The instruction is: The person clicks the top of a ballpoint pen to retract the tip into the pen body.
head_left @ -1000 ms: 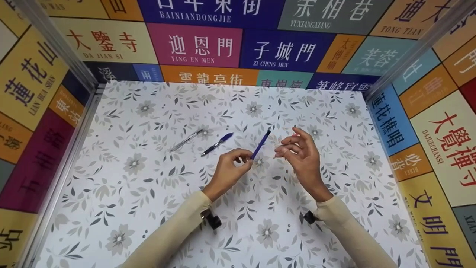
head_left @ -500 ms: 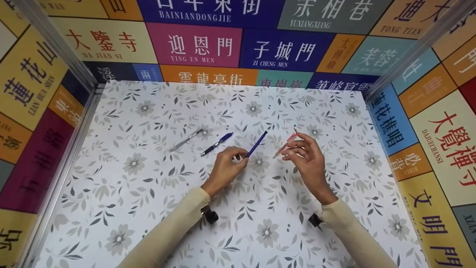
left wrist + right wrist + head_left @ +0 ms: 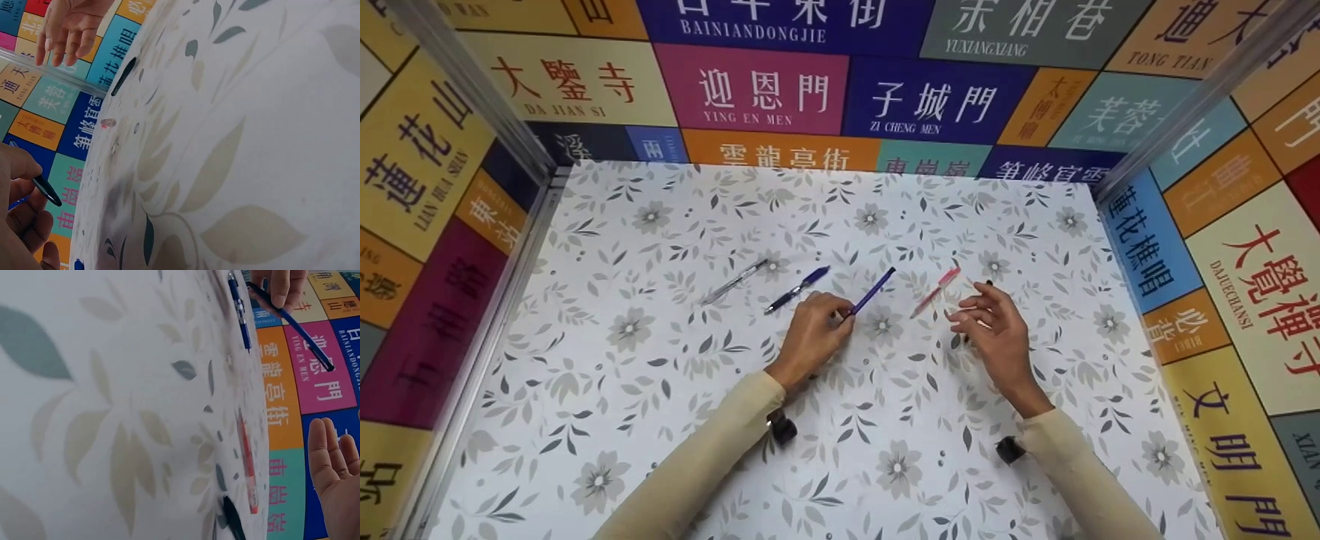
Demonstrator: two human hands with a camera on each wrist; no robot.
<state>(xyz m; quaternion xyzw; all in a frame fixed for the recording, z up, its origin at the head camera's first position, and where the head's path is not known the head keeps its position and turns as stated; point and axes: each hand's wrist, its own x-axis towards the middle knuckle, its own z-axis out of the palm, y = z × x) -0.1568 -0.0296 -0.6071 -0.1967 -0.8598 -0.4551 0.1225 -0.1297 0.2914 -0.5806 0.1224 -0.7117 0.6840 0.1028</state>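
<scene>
In the head view my left hand (image 3: 812, 334) pinches a slim blue pen with a black end (image 3: 874, 291), which points up and to the right. The right wrist view also shows this pen (image 3: 304, 337) between thumb and fingers, held over the table. My right hand (image 3: 994, 334) has loosely bent fingers and nothing in its grasp. Just left of it, a pink pen (image 3: 936, 291) lies on the table. Beneath the right hand lies a dark pen, mostly hidden in the head view; the left wrist view shows this dark pen (image 3: 124, 76) on the cloth.
Left of the left hand lie a blue clicker pen (image 3: 799, 289) and a clear pen (image 3: 735, 283), both slanted. A floral cloth (image 3: 660, 420) covers the table. Panels with large lettering (image 3: 772, 90) wall in the back and both sides.
My right hand has moved right and toward me, uncovering the pink pen and the tip of the dark pen. My left hand has shifted slightly left and toward me with the blue pen.
</scene>
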